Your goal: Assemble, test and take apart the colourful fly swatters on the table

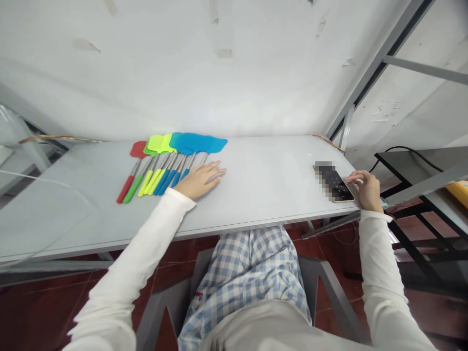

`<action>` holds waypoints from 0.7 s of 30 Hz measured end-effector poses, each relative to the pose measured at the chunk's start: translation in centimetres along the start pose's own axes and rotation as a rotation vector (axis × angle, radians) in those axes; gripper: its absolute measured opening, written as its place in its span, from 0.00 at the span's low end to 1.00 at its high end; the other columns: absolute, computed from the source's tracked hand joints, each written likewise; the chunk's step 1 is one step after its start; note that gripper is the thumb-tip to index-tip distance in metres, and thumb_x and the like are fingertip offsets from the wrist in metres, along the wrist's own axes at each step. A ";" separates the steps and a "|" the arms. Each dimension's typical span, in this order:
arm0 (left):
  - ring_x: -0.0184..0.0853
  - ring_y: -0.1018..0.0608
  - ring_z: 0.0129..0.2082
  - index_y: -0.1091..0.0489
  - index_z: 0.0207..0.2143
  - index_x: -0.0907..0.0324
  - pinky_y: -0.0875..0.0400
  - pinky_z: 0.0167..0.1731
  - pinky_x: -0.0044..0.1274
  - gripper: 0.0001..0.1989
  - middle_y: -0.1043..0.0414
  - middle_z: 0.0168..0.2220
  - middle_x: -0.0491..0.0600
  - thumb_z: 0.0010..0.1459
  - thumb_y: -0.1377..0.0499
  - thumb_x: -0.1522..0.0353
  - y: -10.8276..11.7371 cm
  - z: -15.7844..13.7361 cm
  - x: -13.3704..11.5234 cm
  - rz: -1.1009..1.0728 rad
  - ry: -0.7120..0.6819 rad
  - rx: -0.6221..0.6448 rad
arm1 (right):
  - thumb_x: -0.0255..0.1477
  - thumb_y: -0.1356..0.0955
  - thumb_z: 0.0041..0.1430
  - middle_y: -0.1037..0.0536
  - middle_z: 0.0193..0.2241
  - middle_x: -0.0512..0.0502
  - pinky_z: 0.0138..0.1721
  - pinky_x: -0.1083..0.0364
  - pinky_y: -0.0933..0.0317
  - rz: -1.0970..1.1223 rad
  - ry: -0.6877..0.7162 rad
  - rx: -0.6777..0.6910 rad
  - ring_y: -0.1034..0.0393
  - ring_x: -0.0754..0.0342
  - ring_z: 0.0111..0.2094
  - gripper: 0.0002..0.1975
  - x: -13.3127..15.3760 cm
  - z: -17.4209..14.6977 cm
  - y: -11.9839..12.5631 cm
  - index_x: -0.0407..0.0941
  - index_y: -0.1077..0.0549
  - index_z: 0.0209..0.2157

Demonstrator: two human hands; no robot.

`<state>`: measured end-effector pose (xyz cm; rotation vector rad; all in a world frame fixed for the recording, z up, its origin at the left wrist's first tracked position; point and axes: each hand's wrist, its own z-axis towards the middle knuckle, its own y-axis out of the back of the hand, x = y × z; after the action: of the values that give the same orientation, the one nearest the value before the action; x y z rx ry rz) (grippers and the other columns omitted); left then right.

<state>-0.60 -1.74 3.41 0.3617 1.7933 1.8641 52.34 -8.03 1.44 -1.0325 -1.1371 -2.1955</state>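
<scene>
Several fly swatters lie side by side at the left of the table, heads toward the wall. They run from a red fly swatter [138, 149] through a green fly swatter [133, 188] and yellow ones [156, 142] to blue ones [192, 142], whose heads overlap. My left hand [202, 180] rests palm down with fingers spread, beside the blue handles and partly covering the rightmost ones. At the right, a phone [342, 191] lies face up, its upper part pixelated. My right hand [367, 187] is at the phone's right edge, its fingers partly bent and apart, fingertips near the screen.
The grey-white table [263, 185] meets a white wall [237, 87] with bits of tape. A metal frame post [380, 63] slants up at the right, near a black stand [409, 165]. Thin wires [62, 138] run along the table's back left corner.
</scene>
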 end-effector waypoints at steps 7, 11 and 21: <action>0.38 0.41 0.65 0.44 0.62 0.61 0.48 0.63 0.32 0.27 0.45 0.65 0.55 0.64 0.57 0.60 -3.3 4.5 -2.0 -0.031 -0.034 0.003 | 0.41 0.51 0.67 0.26 0.31 0.42 0.44 0.49 0.41 -0.121 0.225 -0.011 0.36 0.50 0.34 0.31 6.7 -2.3 -2.0 0.47 0.24 0.27; 0.41 0.34 0.59 0.37 0.56 0.62 0.41 0.58 0.34 0.22 0.35 0.58 0.56 0.64 0.56 0.63 -3.5 5.5 -2.6 0.019 -0.020 -0.113 | 0.41 0.48 0.67 0.27 0.37 0.44 0.45 0.49 0.40 -0.087 0.332 0.467 0.33 0.51 0.37 0.26 11.1 -3.2 -8.1 0.48 0.23 0.35; 0.41 0.30 0.50 0.29 0.46 0.57 0.36 0.52 0.33 0.18 0.29 0.47 0.53 0.63 0.56 0.68 -2.8 5.7 -1.4 0.007 0.027 -0.252 | 0.30 0.43 0.65 0.30 0.45 0.34 0.47 0.47 0.45 -0.484 0.567 0.609 0.38 0.45 0.43 0.15 14.0 1.2 -23.1 0.40 0.31 0.46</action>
<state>4.16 2.29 1.40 0.2508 1.5504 2.0781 28.66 5.02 1.63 0.1324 -1.7092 -2.0296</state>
